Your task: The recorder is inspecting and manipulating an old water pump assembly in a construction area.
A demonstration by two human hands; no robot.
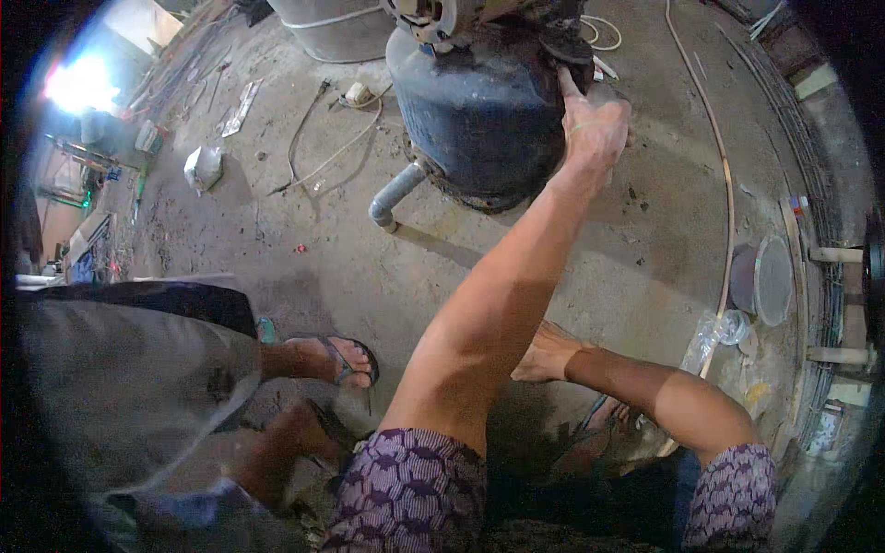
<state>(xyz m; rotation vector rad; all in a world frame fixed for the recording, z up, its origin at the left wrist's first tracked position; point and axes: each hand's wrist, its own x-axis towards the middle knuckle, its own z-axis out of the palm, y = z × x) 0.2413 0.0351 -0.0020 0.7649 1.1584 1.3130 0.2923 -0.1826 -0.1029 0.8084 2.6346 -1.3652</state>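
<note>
A dark blue rounded tank (479, 111) stands on the floor ahead, with a worn motor-like assembly (452, 20) on top and a grey elbow pipe (392, 198) low on its left side. My left hand (595, 129) reaches to the tank's upper right. One finger stretches up to a dark round disc (567, 48); the other fingers curl in, and whatever they may hold is hidden. My right hand (542, 357) is low, below the tank, partly behind my left forearm. Its fingers are out of sight, so I cannot tell what it touches.
At the left stands another person in grey clothing (138, 387), a sandalled foot (339, 359) near me. A cable (346, 152) and white bag (203, 170) lie left of the tank. A bucket (772, 279) stands at right beside a long thin hose (726, 203). A bright light (85, 85) glares far left.
</note>
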